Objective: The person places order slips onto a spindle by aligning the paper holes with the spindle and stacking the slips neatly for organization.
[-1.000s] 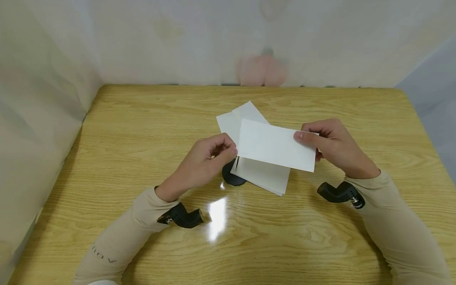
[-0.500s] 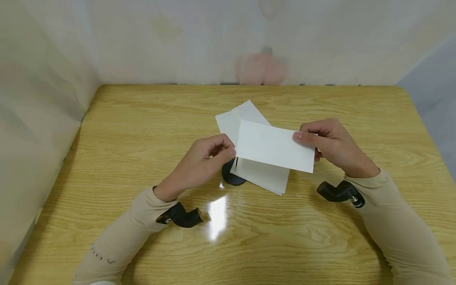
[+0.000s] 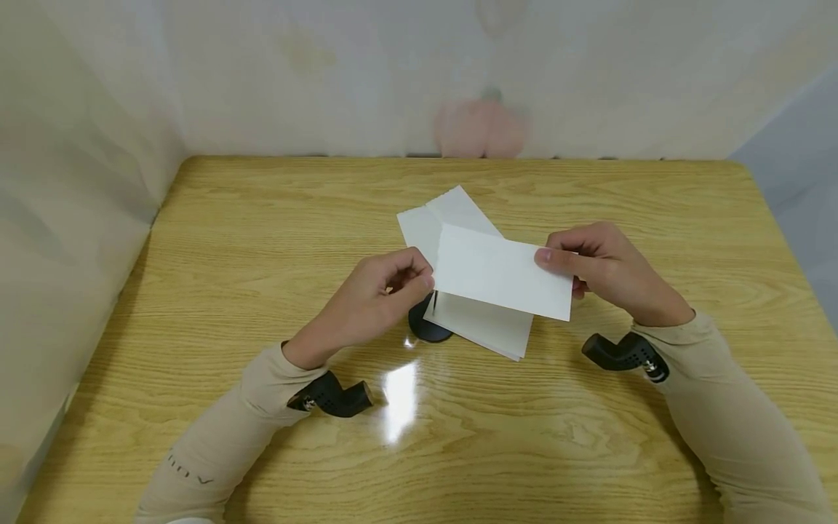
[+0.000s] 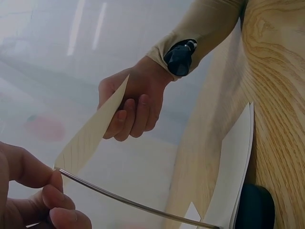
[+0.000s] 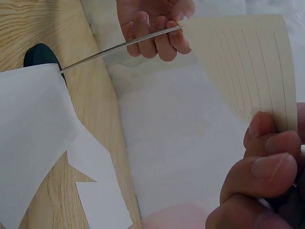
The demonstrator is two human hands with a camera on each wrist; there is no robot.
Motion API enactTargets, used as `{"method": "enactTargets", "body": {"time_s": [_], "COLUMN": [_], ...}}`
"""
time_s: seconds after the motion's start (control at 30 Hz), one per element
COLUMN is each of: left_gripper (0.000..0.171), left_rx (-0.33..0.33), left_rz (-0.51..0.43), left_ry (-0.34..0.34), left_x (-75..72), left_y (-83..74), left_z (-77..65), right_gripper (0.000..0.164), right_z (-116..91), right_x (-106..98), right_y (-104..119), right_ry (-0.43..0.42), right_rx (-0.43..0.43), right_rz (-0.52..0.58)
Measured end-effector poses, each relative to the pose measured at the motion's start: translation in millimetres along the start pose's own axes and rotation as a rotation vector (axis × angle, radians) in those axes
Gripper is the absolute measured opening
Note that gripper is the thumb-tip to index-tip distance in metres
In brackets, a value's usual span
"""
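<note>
My right hand (image 3: 602,269) pinches the right end of a cream paper slip (image 3: 494,269), thumb on top and fingers behind. Ruled lines mark the slip's underside in the right wrist view. My left hand (image 3: 376,295) pinches at the slip's left corner with thumb and forefinger. Right there is the tip of a thin metal spike (image 4: 119,198), which rises from a round dark base (image 3: 428,327). Low on the spike, several paper slips (image 3: 487,327) lie with the rod coming up through their corner. The raised slip hides part of them in the head view.
The slips' far ends (image 3: 419,229) fan out toward the back of the wood-grain table (image 3: 294,204). Pale cloth (image 3: 314,80) hangs behind the table and along its left side. Each wrist wears a black camera (image 3: 337,397).
My right hand has shifted slightly left and down with its end of the slip. The left hand, spike and lower slips stay almost where they were.
</note>
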State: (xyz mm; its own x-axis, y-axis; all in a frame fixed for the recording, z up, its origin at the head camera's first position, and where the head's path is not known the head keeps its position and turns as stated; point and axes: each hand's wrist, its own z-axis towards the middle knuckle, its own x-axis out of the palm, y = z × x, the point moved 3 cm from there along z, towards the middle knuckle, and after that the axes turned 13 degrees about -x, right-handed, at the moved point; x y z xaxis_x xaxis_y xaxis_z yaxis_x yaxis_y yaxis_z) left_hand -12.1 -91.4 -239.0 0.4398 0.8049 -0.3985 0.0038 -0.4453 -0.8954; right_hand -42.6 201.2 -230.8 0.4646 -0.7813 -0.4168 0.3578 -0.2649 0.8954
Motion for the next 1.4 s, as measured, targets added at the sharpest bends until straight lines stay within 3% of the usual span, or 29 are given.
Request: {"method": "enactTargets", "body": {"time_s": [0.37, 0.8, 1.4], "left_gripper": [0.012, 0.013, 0.018], "left_rx": [-0.006, -0.026, -0.078], "left_rz": [0.038, 0.064, 0.130], "left_ry": [0.030, 0.062, 0.121], "left_x": [0.3, -1.2, 1.3], "left_y": [1.9, 1.2, 16.3], "left_z": [1.7, 0.7, 8.7], "right_gripper": [0.030, 0.032, 0.032], "right_z": [1, 1, 2], "right_x": [0, 1, 0], "right_y": [-3, -7, -16], "right_ry": [0.077, 0.142, 0.236], "right_rx": [-0.035, -0.011, 0.017], "right_rz": [-0.012, 0.017, 0.008]}}
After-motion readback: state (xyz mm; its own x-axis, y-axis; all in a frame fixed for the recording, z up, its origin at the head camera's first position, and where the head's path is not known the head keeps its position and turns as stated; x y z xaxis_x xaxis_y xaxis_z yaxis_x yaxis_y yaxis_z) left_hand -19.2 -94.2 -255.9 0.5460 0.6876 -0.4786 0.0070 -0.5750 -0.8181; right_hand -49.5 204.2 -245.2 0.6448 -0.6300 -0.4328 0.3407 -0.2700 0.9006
